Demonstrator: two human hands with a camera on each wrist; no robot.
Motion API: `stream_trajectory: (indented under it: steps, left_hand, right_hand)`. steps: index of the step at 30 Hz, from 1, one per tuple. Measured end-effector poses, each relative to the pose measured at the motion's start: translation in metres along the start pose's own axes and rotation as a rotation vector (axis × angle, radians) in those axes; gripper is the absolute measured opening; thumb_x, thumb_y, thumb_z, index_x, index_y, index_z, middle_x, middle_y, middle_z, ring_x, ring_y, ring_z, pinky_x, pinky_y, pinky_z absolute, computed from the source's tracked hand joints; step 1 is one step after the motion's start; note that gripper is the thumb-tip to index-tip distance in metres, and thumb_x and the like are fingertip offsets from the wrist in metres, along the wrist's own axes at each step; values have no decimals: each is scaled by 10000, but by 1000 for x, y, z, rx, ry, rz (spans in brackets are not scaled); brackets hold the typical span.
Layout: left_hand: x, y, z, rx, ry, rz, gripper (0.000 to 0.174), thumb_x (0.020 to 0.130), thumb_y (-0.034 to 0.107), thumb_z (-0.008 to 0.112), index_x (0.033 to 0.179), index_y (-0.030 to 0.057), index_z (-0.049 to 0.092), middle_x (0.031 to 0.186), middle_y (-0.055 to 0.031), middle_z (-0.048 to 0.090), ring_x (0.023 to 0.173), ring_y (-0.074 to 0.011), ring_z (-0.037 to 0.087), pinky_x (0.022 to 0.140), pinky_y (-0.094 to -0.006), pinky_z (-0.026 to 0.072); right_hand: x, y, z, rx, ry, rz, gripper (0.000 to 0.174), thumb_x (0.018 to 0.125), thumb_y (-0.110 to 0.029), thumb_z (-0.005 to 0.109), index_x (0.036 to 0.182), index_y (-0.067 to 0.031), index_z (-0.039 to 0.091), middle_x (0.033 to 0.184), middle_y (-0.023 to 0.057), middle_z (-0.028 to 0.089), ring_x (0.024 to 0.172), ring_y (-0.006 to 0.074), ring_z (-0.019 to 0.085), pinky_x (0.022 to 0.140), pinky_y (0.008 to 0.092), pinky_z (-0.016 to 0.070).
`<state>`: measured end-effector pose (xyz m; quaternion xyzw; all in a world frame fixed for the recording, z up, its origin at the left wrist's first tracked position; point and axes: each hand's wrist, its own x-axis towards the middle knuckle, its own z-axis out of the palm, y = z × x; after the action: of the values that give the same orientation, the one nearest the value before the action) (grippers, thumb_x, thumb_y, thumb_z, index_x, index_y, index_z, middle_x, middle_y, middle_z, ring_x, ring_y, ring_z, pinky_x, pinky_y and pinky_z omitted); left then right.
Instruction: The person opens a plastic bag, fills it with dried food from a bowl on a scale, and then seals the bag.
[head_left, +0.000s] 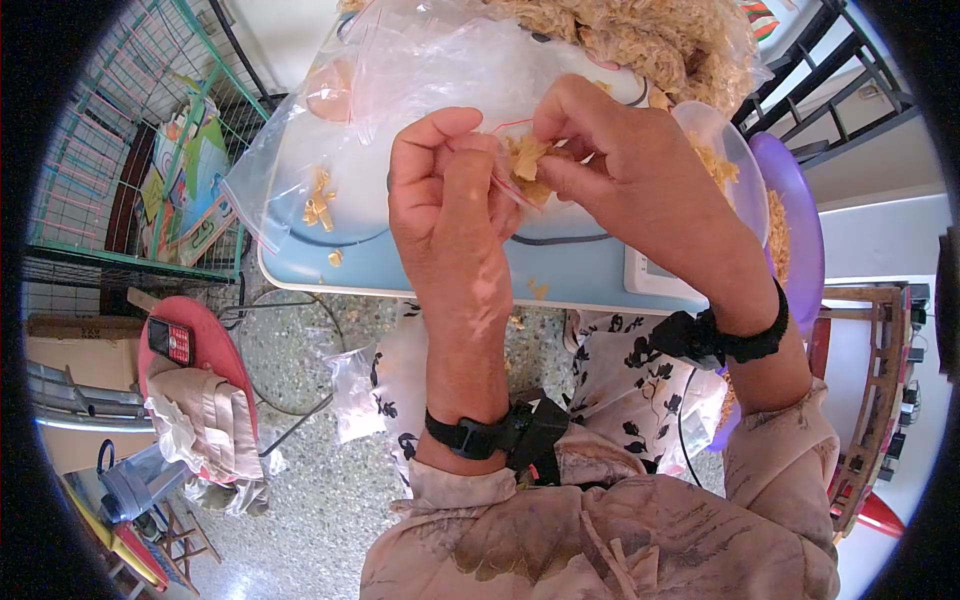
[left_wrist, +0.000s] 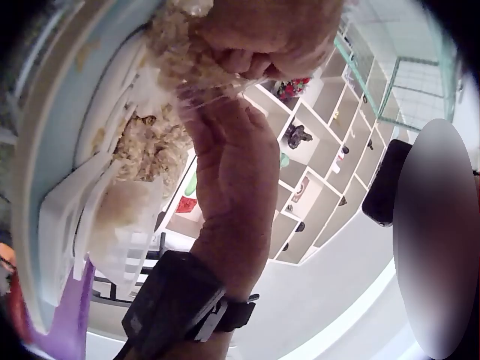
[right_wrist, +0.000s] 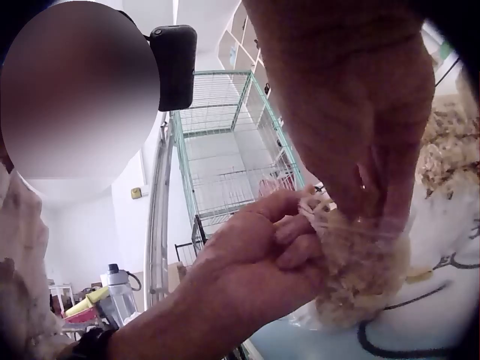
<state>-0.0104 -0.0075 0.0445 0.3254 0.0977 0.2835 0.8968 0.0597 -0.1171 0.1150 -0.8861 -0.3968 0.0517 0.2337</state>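
Note:
My left hand (head_left: 450, 190) grips a small clear zip bag (right_wrist: 360, 281) by its edge, with the red-lined mouth spread. Inside the bag, pale yellow-brown dried flakes (right_wrist: 356, 259) fill the lower part. At the bag's mouth my right hand (head_left: 625, 150) pinches a few yellowish dried pieces (head_left: 525, 158) between thumb and fingers. The right wrist view shows the right fingers reaching down into the opening, which hides their tips. Both hands are above the front part of the white and blue table (head_left: 330, 262).
Empty clear zip bags (head_left: 420, 70) lie at the back left of the table, with a heap of dried flakes (head_left: 660, 40) behind. A translucent tub (head_left: 745, 170) of pieces and a purple basin (head_left: 805, 230) stand on the right. Loose yellow bits (head_left: 319, 200) lie at left.

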Motion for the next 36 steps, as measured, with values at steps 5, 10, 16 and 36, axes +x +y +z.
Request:
stream_trajectory:
  steps: [5,10,16,36]
  left_hand:
    - [-1,3,-2,-162,-41,-64,190,902,80,561,1087,58,528,693,9,491,475,-32,308,429,-184,258]
    - [-1,1,-7,-515,-251,-104,225,926,119,541,1137,52,506,727,1,498,474,-28,274,411,-181,240]
    - [2,-10,-8,-324,-12,-168,248,916,107,553,1144,28,500,759,-9,525,489,-25,297,390,-180,210]
    - [-3,5,7,102,18,88,147,873,53,584,1016,39,558,706,21,520,502,-20,354,428,-181,241]
  right_hand:
    - [-8,-4,-11,160,-44,10,252,850,-19,587,1097,-19,536,963,47,632,886,113,636,752,248,531]
    - [-21,-20,-27,365,18,50,253,844,24,580,1095,-6,576,1096,41,602,999,119,601,818,253,536]
    - [-27,-1,-20,184,-11,-34,322,819,36,596,1135,-24,584,1124,51,604,1024,142,600,806,267,538]
    - [-12,-4,8,-416,-240,-283,231,812,-175,633,978,-22,586,1035,90,593,841,294,612,696,370,513]
